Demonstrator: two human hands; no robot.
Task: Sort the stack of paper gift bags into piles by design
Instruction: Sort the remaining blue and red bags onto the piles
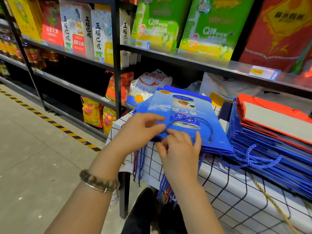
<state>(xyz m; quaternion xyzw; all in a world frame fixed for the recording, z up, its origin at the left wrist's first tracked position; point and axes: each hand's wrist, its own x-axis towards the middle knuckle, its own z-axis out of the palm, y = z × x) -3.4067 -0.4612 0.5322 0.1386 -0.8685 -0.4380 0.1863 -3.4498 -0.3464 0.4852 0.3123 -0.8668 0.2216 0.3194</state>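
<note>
Head view: at a shop table point(239, 196) draped in checked cloth, a person squares up a blue gift bag point(187, 114) atop the blue pile at centre frame. Its long axis runs away from the hands toward the shelves point(185, 56), with the rope-handle end nearest the fingers. The right hand point(180, 149) curls over the bag's near edge with the thumb tucked below, pinching it. The left hand point(140, 130) sits at the near-left corner with its fingers bent. Whether it holds the cord cannot be told. The mixed stack point(270, 149), topped by a red bag point(276, 119), lies at right, nearer the right hand, which looks better placed for the next reach.
</note>
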